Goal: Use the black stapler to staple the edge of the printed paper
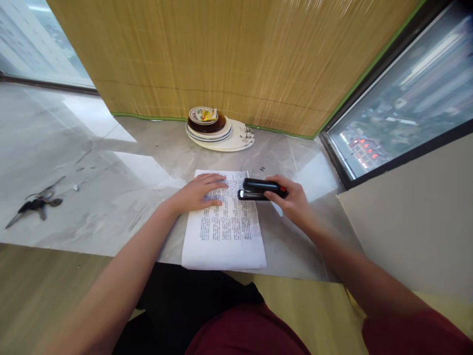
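A sheet of printed paper (225, 231) lies on the grey marble ledge (111, 197) in front of me. My left hand (199, 192) rests flat on the upper left part of the paper, fingers stretched out. My right hand (291, 197) grips a black stapler (258, 189) with a red tip at its rear. The stapler's front end lies over the paper's upper right part.
A stack of plates and a brown bowl (218, 129) stands at the back by a bamboo blind (229, 59). A bunch of keys (35, 204) lies at the left. A window (402, 98) is at the right. A beige wall (414, 222) juts in near my right arm.
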The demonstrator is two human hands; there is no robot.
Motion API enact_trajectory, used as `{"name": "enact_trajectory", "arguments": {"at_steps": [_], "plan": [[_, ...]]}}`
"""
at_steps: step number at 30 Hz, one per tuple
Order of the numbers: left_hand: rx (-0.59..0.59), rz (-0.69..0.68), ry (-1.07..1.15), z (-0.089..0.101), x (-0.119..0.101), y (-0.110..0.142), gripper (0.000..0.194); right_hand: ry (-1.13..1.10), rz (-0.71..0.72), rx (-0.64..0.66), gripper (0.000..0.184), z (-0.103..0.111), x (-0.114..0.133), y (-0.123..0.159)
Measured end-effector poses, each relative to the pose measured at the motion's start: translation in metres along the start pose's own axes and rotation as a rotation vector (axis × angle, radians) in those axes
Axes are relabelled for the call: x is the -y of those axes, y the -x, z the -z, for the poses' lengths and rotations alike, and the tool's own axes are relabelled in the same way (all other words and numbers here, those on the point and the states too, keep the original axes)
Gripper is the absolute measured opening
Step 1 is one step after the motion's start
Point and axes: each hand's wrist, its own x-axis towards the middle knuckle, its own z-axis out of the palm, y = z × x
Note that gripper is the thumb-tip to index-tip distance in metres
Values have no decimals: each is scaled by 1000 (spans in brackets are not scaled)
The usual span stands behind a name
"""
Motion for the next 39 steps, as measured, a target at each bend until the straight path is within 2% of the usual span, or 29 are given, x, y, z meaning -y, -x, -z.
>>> {"name": "enact_trajectory", "arguments": {"at_steps": [3,6,10,14,19,24,29,39], "plan": [[30,2,-94,-3,2,2,50,135,-18,-9,20,32,-6,31],[18,15,-118,-5,3,1,49,199,0,48,17,59,-12,65],[9,34,-136,-6,2,1,50,140,18,171,21,71,-13,101],[13,44,-139,-5,1,1,50,-7,56,237,24,54,-8,114],[-6,45,-109,-6,1,1,49,-77,99,290,26,29,-1,110],[-41,35,-63,-10,4,0,48,58,260,235,51,19,7,108],[-45,34,-54,-12,6,0,48,182,395,192,63,7,10,112],[-60,41,5,-13,6,0,49,196,406,165,67,-4,7,110]]}}
